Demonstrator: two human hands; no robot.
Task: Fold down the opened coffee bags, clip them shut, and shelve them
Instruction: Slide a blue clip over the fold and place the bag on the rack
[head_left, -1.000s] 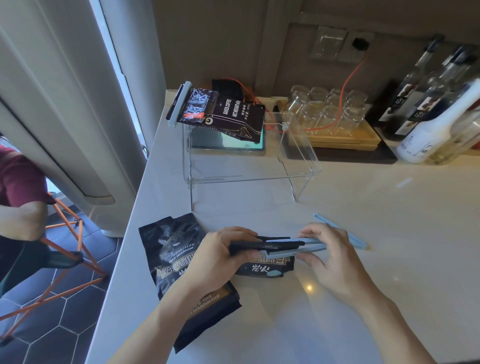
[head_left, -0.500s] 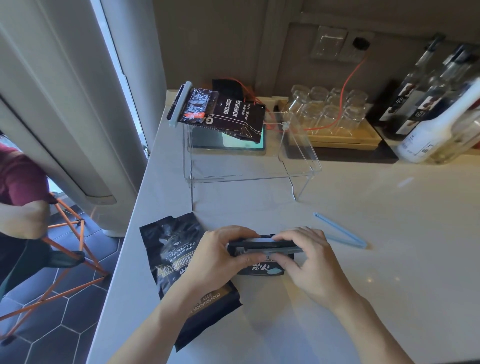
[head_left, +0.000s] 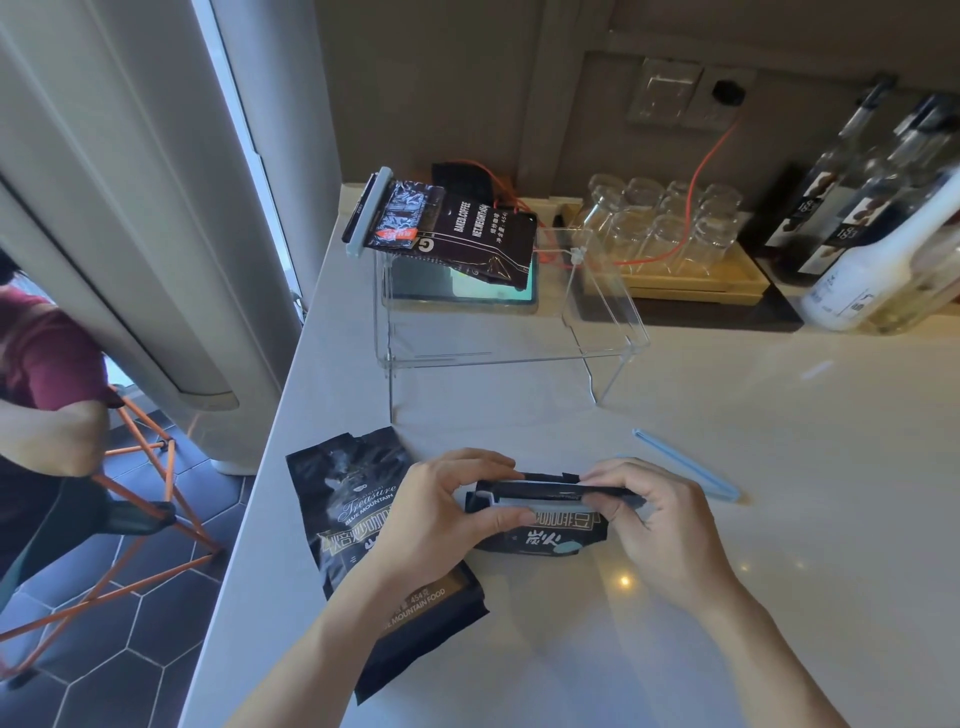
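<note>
Both hands are now squeezing together on the pale blue clip (head_left: 540, 503): the right hand (head_left: 670, 525) has slid inward since a second ago, the left hand (head_left: 441, 512) staying pinched on the small coffee bag (head_left: 545, 538). Left of the grip the big bag (head_left: 358, 525) is lying flat. Beyond it, the clear shelf (head_left: 608, 317) is carrying one clipped bag (head_left: 467, 234). Right, a spare clip (head_left: 691, 470) is waiting.

We saw a pale counter (head_left: 779, 571); near its left edge lay a large black coffee bag (head_left: 343, 514); a clear shelf (head_left: 608, 332) stood toward the back; a blue clip (head_left: 685, 470) lay mid-counter; a tray of glasses (head_left: 691, 280) sat along the back edge.
</note>
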